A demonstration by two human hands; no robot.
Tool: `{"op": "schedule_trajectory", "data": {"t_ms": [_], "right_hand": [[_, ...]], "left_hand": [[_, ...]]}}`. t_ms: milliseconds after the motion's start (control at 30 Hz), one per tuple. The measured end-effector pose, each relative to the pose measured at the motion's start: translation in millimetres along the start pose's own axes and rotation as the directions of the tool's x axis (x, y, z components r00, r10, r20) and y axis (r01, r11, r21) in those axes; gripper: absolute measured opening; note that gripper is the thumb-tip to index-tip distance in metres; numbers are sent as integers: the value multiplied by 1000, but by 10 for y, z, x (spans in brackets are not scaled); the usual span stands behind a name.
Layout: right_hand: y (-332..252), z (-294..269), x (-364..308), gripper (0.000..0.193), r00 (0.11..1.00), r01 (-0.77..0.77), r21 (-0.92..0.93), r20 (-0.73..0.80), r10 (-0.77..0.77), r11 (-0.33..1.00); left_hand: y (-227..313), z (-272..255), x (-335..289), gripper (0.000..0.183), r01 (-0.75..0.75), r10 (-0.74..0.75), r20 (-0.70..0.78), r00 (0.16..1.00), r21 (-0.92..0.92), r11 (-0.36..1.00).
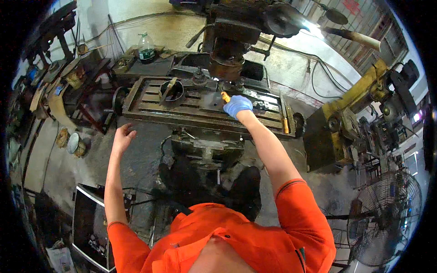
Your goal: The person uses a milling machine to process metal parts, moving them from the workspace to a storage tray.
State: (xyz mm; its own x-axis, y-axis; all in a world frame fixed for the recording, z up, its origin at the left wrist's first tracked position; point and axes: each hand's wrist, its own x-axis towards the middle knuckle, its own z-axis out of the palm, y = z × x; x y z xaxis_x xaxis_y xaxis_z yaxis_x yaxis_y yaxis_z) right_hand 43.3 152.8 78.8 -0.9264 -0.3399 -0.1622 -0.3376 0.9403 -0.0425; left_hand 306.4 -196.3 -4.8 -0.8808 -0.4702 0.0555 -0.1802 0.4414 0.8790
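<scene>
My right hand, in a blue glove, reaches over the long slotted machine table. It is closed on a tool with a yellow-orange handle; the tool's working end cannot be made out. Just behind and above the glove hangs the dark machine head. My bare left hand hangs in the air in front of the table's left end, with the thumb apart from the fingers and nothing in it. On the table's left half stands a round dark pot with a flat stick-like piece across its rim.
A long tool with an orange handle lies at the table's right end. Handwheels stick out at both ends. To the left are a bench and a bucket; to the right, a yellow machine and a large fan.
</scene>
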Motion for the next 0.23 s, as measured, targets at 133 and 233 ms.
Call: {"op": "schedule_trajectory", "data": {"t_ms": [133, 233], "right_hand": [[-95, 29, 81, 40, 1000, -20, 64, -11, 20, 998], [-1, 13, -348, 46, 977, 212, 49, 25, -213, 976]], "left_hand": [[35, -114, -247, 37, 56, -56, -11, 998, -66, 996], [-123, -105, -428, 36, 121, -124, -23, 992, -85, 989]]}}
